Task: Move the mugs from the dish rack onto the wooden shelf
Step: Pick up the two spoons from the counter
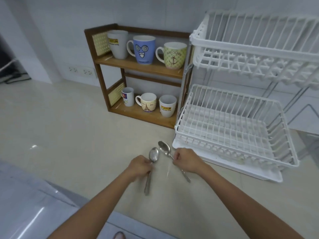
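The wooden shelf [138, 65] stands against the wall and holds several mugs. On its top board are a white mug [118, 44], a blue face mug [144, 50] and a green anchor mug [173, 56]. Its bottom board carries a small white mug [128, 97], an Eiffel Tower mug [147, 102] and another white mug [167, 106]. The white two-tier dish rack [238, 128] to the right has no mugs in it. My left hand [140, 167] grips a metal spoon [152, 156]. My right hand [187, 160] grips a second spoon [164, 148].
Both hands hover over the beige countertop [60, 128], just in front of the rack's drip tray [224, 164]. Wall sockets [81, 70] sit to the left of the shelf. The counter's front edge runs below my forearms.
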The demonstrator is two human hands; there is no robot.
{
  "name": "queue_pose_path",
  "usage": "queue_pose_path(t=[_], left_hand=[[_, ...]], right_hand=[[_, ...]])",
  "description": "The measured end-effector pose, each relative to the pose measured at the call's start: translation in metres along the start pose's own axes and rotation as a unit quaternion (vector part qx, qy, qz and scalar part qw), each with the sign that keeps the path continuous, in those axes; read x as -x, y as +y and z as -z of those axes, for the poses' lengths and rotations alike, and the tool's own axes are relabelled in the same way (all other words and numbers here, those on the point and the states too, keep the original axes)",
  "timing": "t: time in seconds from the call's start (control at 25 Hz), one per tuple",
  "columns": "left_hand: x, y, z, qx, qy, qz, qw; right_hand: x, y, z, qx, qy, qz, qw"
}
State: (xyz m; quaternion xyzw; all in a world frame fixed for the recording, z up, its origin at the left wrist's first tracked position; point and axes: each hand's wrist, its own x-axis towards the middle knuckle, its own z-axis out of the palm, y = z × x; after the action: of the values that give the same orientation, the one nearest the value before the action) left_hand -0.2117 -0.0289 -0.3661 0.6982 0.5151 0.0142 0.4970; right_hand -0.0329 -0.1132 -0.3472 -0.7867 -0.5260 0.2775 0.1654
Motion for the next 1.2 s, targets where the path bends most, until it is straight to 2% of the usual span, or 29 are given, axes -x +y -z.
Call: queue_pose_path(t=[0.08,0.16,0.24,0.4,0.52,0.72,0.84,1.2], left_hand=[[0.007,0.019,0.021,0.198,-0.137,0.003,0.971],[0.011,0.041,0.034,0.271,-0.213,-0.023,0.938],[0.010,0.069,0.039,0.285,-0.262,-0.061,0.920],[0.000,0.136,0.012,0.240,-0.306,-0.117,0.914],[-0.019,0.183,-0.015,0.256,-0.277,-0.117,0.919],[-0.068,0.223,-0.054,0.305,-0.138,-0.043,0.941],[-0.093,0.226,-0.074,0.278,-0.091,-0.019,0.956],[-0.129,0.225,-0.117,0.158,-0.038,0.016,0.987]], right_hand=[[0.011,-0.004,0.031,-0.055,0.062,0.032,0.996],[0.022,0.001,0.065,-0.115,0.123,0.046,0.985],[0.029,0.013,0.095,-0.182,0.169,0.044,0.968],[0.029,0.050,0.141,-0.267,0.237,0.000,0.934],[0.015,0.078,0.159,-0.293,0.253,-0.061,0.920],[-0.013,0.120,0.168,-0.286,0.277,-0.140,0.907],[-0.029,0.137,0.163,-0.270,0.257,-0.158,0.914],[-0.074,0.150,0.134,-0.228,0.224,-0.174,0.931]])
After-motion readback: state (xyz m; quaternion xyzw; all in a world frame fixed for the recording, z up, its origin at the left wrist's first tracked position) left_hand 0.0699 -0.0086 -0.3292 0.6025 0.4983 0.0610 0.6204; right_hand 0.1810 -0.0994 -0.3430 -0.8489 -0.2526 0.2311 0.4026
